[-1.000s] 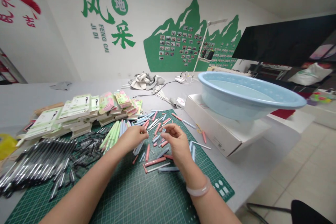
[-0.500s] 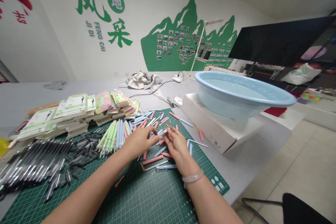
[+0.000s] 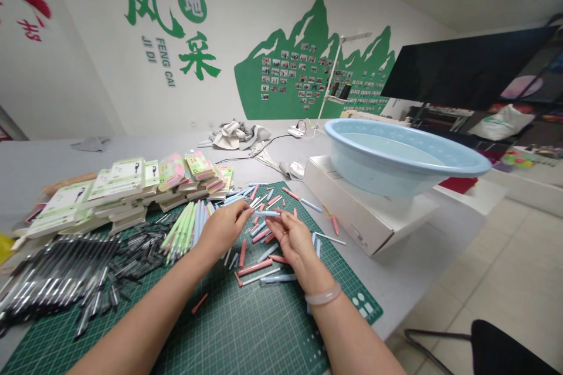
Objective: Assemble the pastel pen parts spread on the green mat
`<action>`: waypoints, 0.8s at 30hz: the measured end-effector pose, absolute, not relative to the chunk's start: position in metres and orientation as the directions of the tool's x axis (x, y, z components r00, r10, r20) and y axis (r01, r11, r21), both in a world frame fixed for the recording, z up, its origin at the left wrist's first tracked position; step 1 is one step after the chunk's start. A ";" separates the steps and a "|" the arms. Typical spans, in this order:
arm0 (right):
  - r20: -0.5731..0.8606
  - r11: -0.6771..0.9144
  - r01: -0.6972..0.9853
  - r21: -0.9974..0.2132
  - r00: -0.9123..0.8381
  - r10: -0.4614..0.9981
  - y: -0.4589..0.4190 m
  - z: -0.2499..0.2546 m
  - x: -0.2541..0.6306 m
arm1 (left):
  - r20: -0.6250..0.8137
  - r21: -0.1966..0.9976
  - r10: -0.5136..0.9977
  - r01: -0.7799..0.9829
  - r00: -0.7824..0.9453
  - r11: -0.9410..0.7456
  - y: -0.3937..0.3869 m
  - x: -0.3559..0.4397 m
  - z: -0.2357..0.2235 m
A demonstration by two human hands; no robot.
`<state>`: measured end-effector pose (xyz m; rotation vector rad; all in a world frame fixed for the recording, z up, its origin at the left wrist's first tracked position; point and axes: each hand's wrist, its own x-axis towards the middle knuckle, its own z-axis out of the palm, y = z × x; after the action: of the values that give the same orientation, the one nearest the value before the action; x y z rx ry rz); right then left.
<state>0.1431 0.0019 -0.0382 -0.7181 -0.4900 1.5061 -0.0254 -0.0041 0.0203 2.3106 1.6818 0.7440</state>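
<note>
Both my hands hover over a green cutting mat (image 3: pixel 246 328) strewn with pink and light blue pen parts. My left hand (image 3: pixel 222 228) and my right hand (image 3: pixel 292 237) pinch the two ends of one light blue pen (image 3: pixel 266 212), held level between them. Loose pink and blue barrels (image 3: pixel 259 266) lie under and around my hands. A row of assembled green, blue and pink pens (image 3: pixel 189 225) lies just left of my left hand. A pale bracelet (image 3: pixel 323 295) sits on my right wrist.
Black pens and parts (image 3: pixel 61 278) are heaped at the left. Stacked retail cards (image 3: pixel 127 187) lie behind them. A light blue basin (image 3: pixel 396 155) rests on a white box (image 3: pixel 365 211) at the right. Cloth and cables lie at the table's back. A chair (image 3: pixel 505 348) stands low right.
My hands came together and lifted slightly; a light blue pen now spans between their fingertips. The view has shifted a little to the right.
</note>
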 end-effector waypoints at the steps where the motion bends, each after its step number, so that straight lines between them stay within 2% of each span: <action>1: -0.145 -0.085 -0.724 -0.685 0.021 0.989 0.002 -0.038 0.143 | 0.280 0.418 0.931 0.844 0.232 -0.336 -0.004 -0.026 0.022; 5: -0.173 -0.123 -0.726 -0.677 -0.006 0.985 -0.001 -0.037 0.140 | 0.244 0.378 0.946 0.877 0.215 -0.297 -0.003 -0.027 0.023; 11: -0.235 -0.208 -0.704 -0.679 -0.060 0.970 -0.004 -0.028 0.141 | 0.231 0.425 0.937 0.839 0.262 -0.339 0.007 -0.038 0.015; 16: -0.144 -0.182 -0.595 -0.783 -0.111 0.983 -0.007 -0.022 0.141 | 0.225 0.572 0.920 0.721 0.321 -0.391 0.018 -0.047 0.006; 24: -0.026 -0.066 -0.469 -0.881 -0.091 0.996 -0.011 -0.018 0.141 | 0.155 0.818 0.944 0.499 0.291 -0.287 0.022 -0.047 0.004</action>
<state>0.1413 -0.0111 -0.0185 -0.8299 -0.8704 1.4957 -0.0474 0.0216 0.0035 1.9054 1.2893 0.8674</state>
